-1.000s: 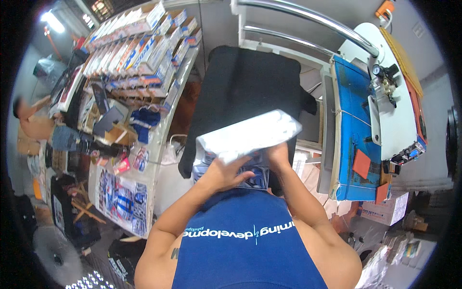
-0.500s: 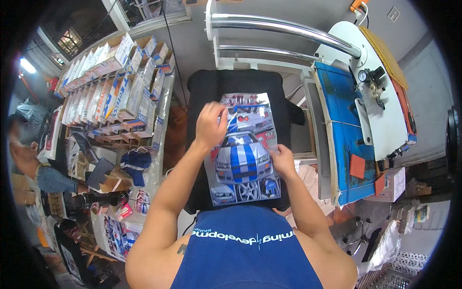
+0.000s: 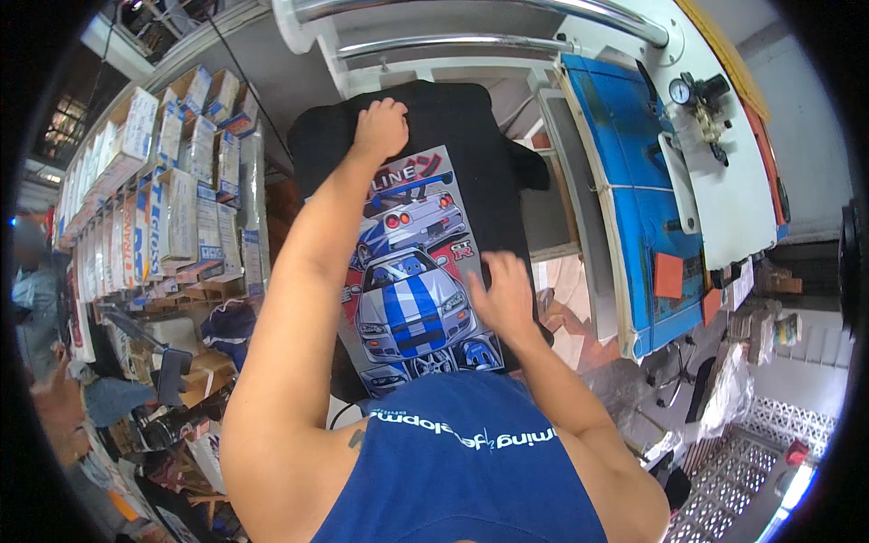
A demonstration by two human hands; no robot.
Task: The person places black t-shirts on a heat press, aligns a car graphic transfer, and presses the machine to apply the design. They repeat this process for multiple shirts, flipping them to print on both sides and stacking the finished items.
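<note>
Left hand (image 3: 380, 128) flat, palm down, fingers loosely curled, pressing on the top edge of the printed sheet (image 3: 412, 271); not clenched, nothing held, only resting contact. Right hand (image 3: 503, 294) open, fingers spread, lying on the right edge of the same sheet about halfway down; also grasping nothing. Sheet is a car picture in blue, white and red, lying face up on a black shirt (image 3: 471, 127) spread flat over the press plate. The sheet runs from just under the left hand down toward the person's chest, its lower end meeting the blue tank top (image 3: 462, 471). Black shirt shows around both hands: above and on both sides of the left hand, to the right of the right hand. Beyond the left hand, two shiny metal bars (image 3: 471, 9) cross the top of the machine. Right of the right hand, well apart, a blue panel (image 3: 634, 208) with an orange pad (image 3: 668, 275) on it, and farther up a pressure gauge (image 3: 681, 90). Left of the left arm, apart from it, shelves of boxed packages (image 3: 163, 190). Another person's blue sleeve (image 3: 36, 299) at the far left edge, blurred.
</note>
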